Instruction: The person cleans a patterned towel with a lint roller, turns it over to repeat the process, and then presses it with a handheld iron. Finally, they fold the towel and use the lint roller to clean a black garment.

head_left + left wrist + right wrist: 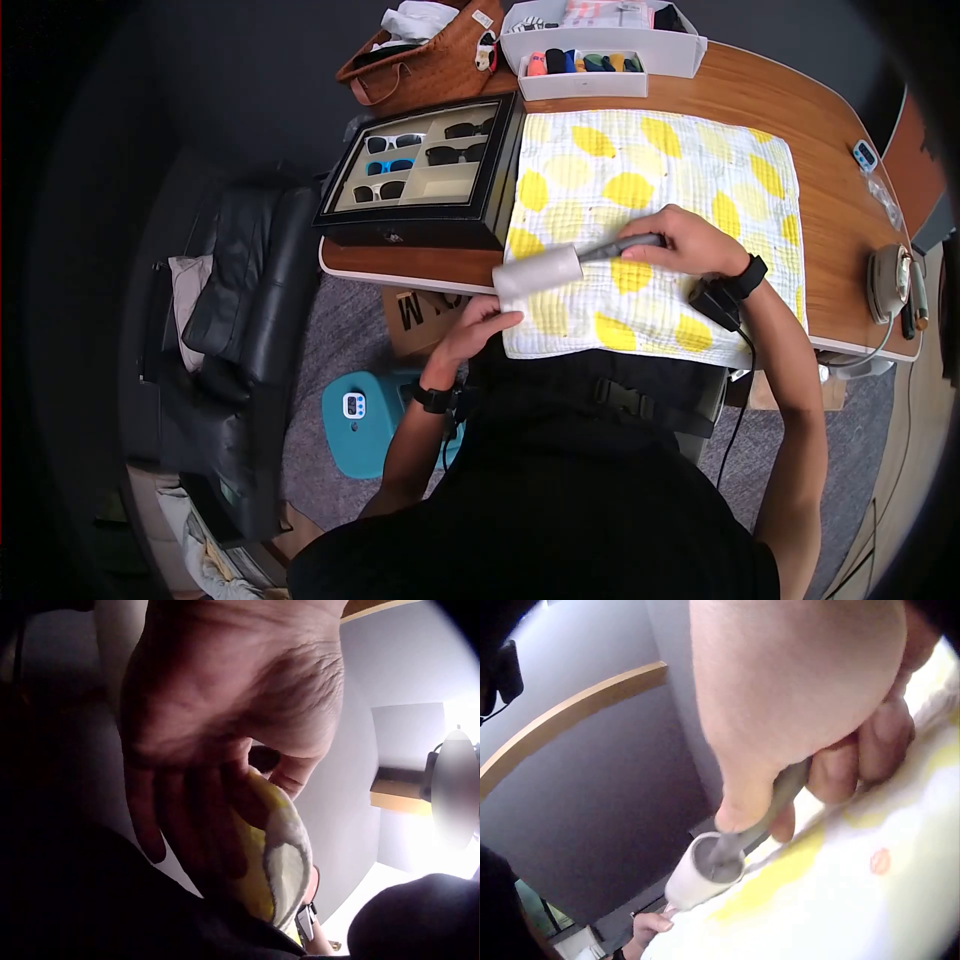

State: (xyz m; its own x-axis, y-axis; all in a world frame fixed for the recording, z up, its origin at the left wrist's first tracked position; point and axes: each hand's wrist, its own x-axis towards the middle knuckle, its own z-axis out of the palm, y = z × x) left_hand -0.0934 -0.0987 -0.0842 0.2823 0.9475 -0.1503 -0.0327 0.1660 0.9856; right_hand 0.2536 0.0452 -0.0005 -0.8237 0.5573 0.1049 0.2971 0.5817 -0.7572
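Observation:
A lint roller [540, 272] with a white sheet roll and grey handle lies against the left edge of a white cloth with yellow lemon prints [660, 190]. My right hand [690, 240] grips its handle, fingers curled round it in the right wrist view. At the cloth's near left corner, my left hand [478, 328] pinches the edge between thumb and fingers. In the left wrist view the cloth's folded edge [289, 870] hangs by those fingers, partly hidden behind them. The roll's open end [718, 859] faces the right wrist camera, close over the cloth.
A black sunglasses case [420, 170] stands left of the cloth. Behind are a woven basket [430, 60] and white boxes [583, 86] of folded items. A small appliance [887, 285] sits at the table's right edge. A teal stool [350, 440] stands on the floor at left.

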